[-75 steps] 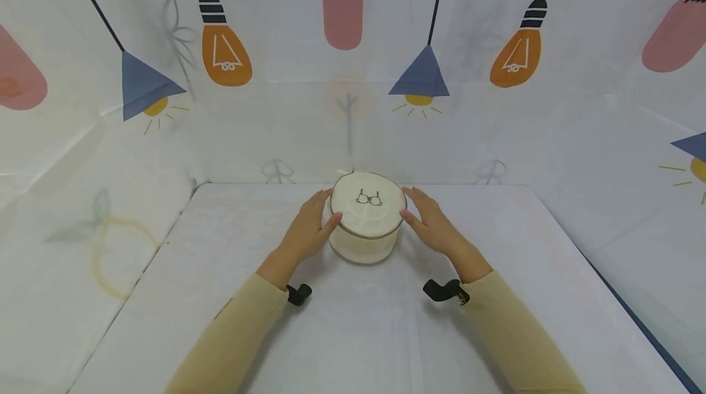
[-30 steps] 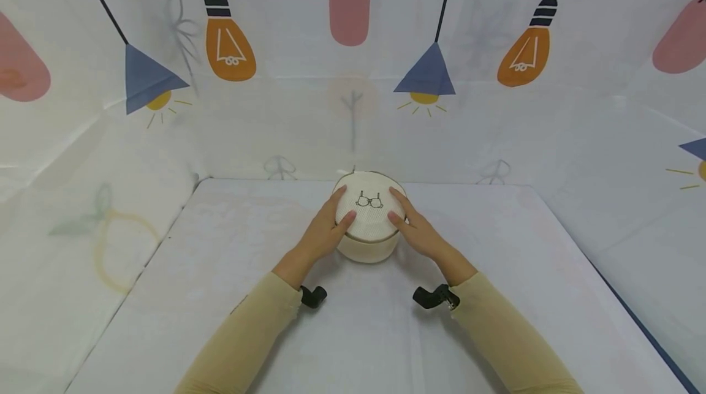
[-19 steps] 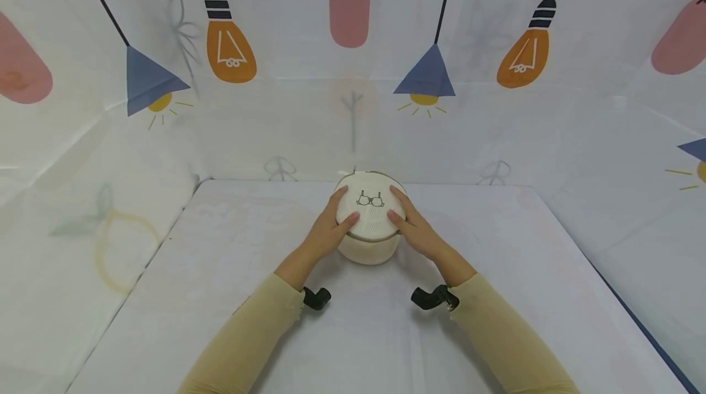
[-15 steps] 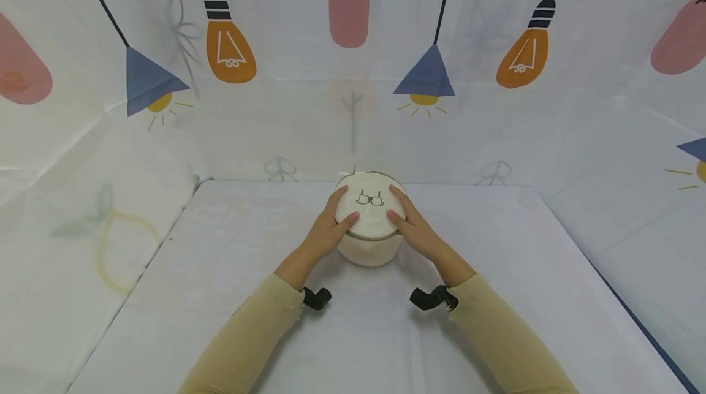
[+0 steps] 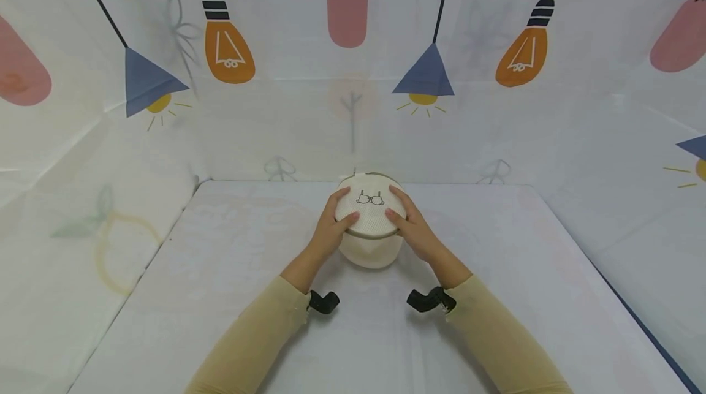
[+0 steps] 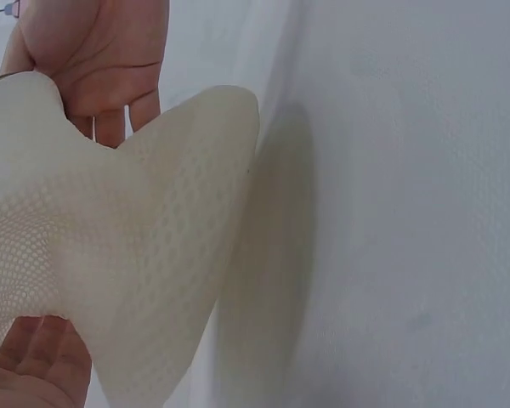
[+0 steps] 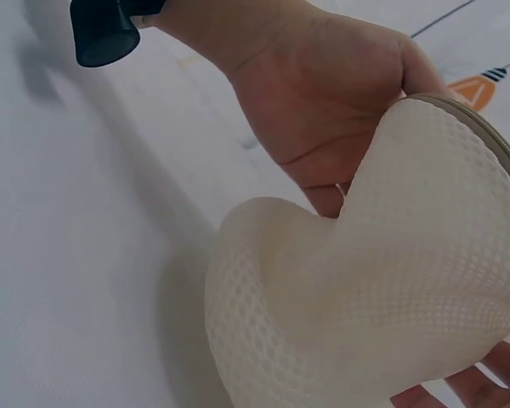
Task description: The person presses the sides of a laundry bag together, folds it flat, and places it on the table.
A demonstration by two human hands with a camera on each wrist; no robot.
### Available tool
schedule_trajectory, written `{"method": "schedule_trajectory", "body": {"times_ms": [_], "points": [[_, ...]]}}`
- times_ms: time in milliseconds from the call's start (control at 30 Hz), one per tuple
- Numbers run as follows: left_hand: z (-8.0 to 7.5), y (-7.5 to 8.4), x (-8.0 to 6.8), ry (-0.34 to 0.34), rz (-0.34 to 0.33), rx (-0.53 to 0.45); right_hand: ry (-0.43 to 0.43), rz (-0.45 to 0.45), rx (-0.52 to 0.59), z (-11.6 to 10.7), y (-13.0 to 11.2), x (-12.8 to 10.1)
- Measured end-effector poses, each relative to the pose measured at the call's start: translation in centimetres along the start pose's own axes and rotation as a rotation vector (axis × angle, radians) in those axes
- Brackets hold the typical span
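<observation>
Mesh laundry bag (image 5: 369, 225), round and cream-coloured, held between both hands above the middle of the white surface (image 5: 220, 296), near its far edge. Left hand (image 5: 330, 228) curled round the bag's left side, thumb on the flat top beside the small bra drawing (image 5: 369, 199). Right hand (image 5: 410, 228) wrapped round the right side likewise, thumb on top. Soft mesh wall squeezed inward under the fingers (image 7: 323, 200), seen dented in both wrist views. Zip band (image 7: 484, 136) running round the upper rim. Bottom of the bag apparently just clear of the surface, though hard to tell. Beige sleeves (image 5: 248, 345) on both forearms. Backdrop (image 5: 353, 75) printed with lamps and bulbs behind.
</observation>
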State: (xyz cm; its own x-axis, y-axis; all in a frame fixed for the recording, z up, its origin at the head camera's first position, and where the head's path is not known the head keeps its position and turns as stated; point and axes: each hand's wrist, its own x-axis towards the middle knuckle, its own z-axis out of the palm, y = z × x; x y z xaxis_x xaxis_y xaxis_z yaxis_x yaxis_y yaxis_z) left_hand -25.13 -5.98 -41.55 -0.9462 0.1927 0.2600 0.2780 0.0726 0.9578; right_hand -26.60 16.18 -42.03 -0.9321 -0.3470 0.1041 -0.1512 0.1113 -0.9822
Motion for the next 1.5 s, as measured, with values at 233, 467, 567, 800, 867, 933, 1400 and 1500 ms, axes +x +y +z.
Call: {"method": "schedule_trajectory", "body": {"times_ms": [233, 467, 567, 800, 867, 933, 1400, 1500], "points": [[0.0, 2.3, -0.7, -0.011, -0.041, -0.058, 0.022, 0.009, 0.068, 0.2, -0.1, -0.1], [0.2, 2.0, -0.7, 0.023, -0.052, -0.069, 0.038, 0.037, 0.208, 0.5, -0.5, -0.1], [0.2, 1.7, -0.6, 0.030, -0.060, -0.054, 0.050, 0.046, 0.260, 0.5, -0.7, -0.1], [0.2, -1.6, 0.7, 0.040, -0.077, -0.031, 0.072, 0.076, 0.282, 0.4, -0.6, -0.1], [0.1, -2.0, 0.8, 0.040, -0.076, -0.036, 0.072, 0.087, 0.227, 0.3, -0.5, -0.1], [0.1, -2.2, 0.8, 0.041, -0.072, -0.036, 0.061, 0.102, 0.126, 0.0, -0.5, 0.0], [0.4, -2.4, 0.6, 0.025, -0.011, -0.053, 0.016, 0.153, 0.095, -0.3, -0.9, 0.1], [0.4, -2.4, 0.5, -0.006, -0.013, -0.053, 0.057, 0.139, 0.164, 0.0, -0.8, 0.1]]}}
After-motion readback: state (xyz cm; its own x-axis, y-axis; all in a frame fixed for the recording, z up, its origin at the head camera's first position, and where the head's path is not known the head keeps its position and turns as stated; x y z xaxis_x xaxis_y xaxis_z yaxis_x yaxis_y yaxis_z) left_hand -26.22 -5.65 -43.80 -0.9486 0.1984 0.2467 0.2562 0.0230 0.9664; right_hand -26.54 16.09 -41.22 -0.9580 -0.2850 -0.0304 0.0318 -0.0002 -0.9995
